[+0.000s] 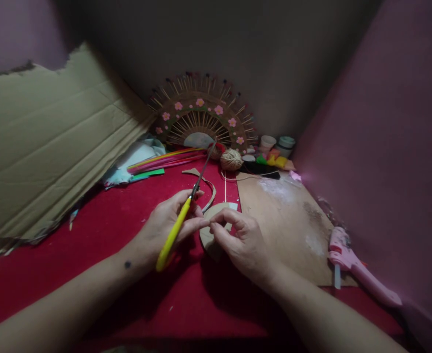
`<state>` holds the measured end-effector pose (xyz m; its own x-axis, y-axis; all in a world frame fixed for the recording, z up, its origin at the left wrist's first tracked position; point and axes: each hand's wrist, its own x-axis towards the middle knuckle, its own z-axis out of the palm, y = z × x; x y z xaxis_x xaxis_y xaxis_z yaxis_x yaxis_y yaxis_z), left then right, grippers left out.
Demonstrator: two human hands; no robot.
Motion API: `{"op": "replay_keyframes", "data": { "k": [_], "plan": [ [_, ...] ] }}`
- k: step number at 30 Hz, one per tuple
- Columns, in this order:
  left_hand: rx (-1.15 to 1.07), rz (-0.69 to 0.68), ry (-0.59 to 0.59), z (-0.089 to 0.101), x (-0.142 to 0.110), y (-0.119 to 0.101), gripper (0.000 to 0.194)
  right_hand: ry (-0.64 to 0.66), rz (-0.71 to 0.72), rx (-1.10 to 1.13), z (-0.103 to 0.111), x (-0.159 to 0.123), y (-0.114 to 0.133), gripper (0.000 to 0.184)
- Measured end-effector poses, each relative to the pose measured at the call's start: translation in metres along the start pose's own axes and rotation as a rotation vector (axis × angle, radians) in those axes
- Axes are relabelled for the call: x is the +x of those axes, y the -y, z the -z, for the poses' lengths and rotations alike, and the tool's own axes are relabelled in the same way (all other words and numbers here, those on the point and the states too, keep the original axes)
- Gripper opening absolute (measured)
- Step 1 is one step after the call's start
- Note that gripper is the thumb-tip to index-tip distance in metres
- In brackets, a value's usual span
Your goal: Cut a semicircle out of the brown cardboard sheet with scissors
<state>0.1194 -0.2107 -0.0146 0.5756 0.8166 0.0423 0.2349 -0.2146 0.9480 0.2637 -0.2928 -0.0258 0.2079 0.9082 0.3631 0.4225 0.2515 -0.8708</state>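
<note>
Hooked in left hand (159,225): scissors (177,226), slanting away and rightward beside a round cardboard piece (207,239).
Pinched shut at right thumb and forefinger, right hand (247,242) over the disc's right side, contents impossible to tell; just left of the board (267,211), in from the red cloth's (157,309) near edge.

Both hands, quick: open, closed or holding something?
Left hand: closed, holding the scissors.
Right hand: fingers pinched together over the cardboard disc; whether they hold anything cannot be told.
</note>
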Motion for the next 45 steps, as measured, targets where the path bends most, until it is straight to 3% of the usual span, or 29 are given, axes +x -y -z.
{"op": "replay_keyframes", "data": {
  "k": [12, 16, 20, 25, 30, 34, 36, 39, 43, 45],
  "plan": [
    [-0.041, -0.032, 0.012, -0.001, 0.0, 0.003, 0.045, -0.021, -0.103, 0.083, 0.002, 0.002, -0.003, 0.016],
    [-0.094, 0.011, -0.044, -0.002, -0.001, 0.002, 0.043, -0.125, -0.302, 0.11, 0.015, 0.013, 0.0, 0.016],
    [-0.125, 0.097, -0.123, -0.002, 0.002, 0.001, 0.048, -0.242, -0.473, 0.408, 0.027, 0.017, -0.001, 0.009],
    [-0.306, 0.292, -0.117, 0.001, 0.014, -0.001, 0.049, -0.29, -0.668, 0.786, 0.029, 0.004, -0.006, 0.022],
    [-0.381, 0.385, 0.041, 0.005, 0.027, -0.001, 0.032, -0.305, -0.748, 0.848, 0.025, 0.004, 0.0, 0.022],
    [-0.333, 0.446, 0.049, 0.002, 0.031, 0.001, 0.024, -0.38, -0.742, 0.849, 0.018, 0.006, -0.002, 0.022],
    [-0.334, 0.47, 0.034, 0.0, 0.03, 0.004, 0.024, -0.33, -0.728, 0.796, 0.012, 0.005, -0.007, 0.023],
    [-0.35, 0.427, 0.019, 0.002, 0.027, 0.014, 0.029, -0.095, -0.73, 0.704, 0.001, 0.005, -0.013, 0.019],
    [-0.2, 0.27, 0.058, 0.018, 0.03, 0.032, 0.045, -0.088, -0.722, 0.607, -0.001, 0.011, -0.014, 0.01],
    [0.007, 0.139, -0.015, 0.028, 0.036, 0.036, 0.05, -0.15, -0.702, 0.643, 0.007, 0.016, -0.012, 0.015]
  ]
}}
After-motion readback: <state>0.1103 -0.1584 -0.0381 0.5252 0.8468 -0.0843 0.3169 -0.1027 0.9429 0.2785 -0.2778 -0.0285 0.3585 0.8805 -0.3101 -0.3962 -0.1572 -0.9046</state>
